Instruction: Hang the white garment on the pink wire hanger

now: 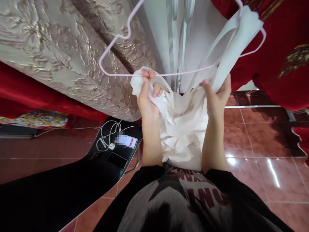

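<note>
A cream sleeveless garment (pixel 183 141) hangs down in front of my body. Its right strap is looped over a pink hanger (pixel 187 71), whose hook lies beyond the top of the picture. My left hand (pixel 149 93) grips the left strap close to the hanger's bottom bar, with the fingers curled around the cloth. The left end of the hanger is bare. Lower on the right strap, my right hand (pixel 217 96) is closed on the fabric, its thumb on the near side and most fingers hidden behind.
Patterned beige curtain (pixel 72 58) hangs at the left, red embroidered cloth (pixel 272 64) at the right. On a black bench (pixel 96 170) lie a lit phone (pixel 129 141), a dark phone (pixel 117 160) and a white cable (pixel 102 138). Reddish floor tiles (pixel 251 180) spread below.
</note>
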`<action>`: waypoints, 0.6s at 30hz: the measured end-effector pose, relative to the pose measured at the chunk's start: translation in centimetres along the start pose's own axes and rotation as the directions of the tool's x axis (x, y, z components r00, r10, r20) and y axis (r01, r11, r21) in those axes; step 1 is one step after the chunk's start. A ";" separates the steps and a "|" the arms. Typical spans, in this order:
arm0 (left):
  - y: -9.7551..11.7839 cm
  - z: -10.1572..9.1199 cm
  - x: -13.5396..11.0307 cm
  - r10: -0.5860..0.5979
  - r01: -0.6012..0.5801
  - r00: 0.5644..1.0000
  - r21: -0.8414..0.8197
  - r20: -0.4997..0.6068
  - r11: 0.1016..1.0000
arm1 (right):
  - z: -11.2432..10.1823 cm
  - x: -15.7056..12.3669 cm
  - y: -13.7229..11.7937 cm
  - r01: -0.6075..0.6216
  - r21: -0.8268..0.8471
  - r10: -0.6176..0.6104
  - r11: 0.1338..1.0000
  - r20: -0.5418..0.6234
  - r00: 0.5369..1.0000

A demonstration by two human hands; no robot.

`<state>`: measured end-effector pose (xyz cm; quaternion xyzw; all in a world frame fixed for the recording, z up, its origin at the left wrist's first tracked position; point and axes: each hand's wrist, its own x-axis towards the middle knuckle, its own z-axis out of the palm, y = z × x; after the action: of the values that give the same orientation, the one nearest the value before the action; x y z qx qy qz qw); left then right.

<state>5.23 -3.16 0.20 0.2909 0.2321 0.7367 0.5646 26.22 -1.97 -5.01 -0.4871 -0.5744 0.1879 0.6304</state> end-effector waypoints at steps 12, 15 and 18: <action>-0.1 -0.4 0.2 0.017 -0.017 0.999 -0.012 0.038 1.000 | 1.0 0.4 -3.1 -0.072 0.017 0.072 0.997 -0.457 0.887; -0.3 -0.4 0.1 0.040 -0.039 0.998 -0.015 0.052 0.999 | 0.8 1.4 -3.6 -0.073 0.076 0.094 0.994 -0.325 0.941; -0.4 -0.4 0.0 0.055 -0.046 0.993 -0.087 0.109 0.995 | 0.0 2.3 -4.0 -0.102 0.046 0.110 0.994 -0.225 0.968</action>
<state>5.20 -3.07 -0.36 0.3131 0.1619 0.7425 0.5697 25.55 -1.93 -0.48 -0.5248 -0.4683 0.1740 0.6892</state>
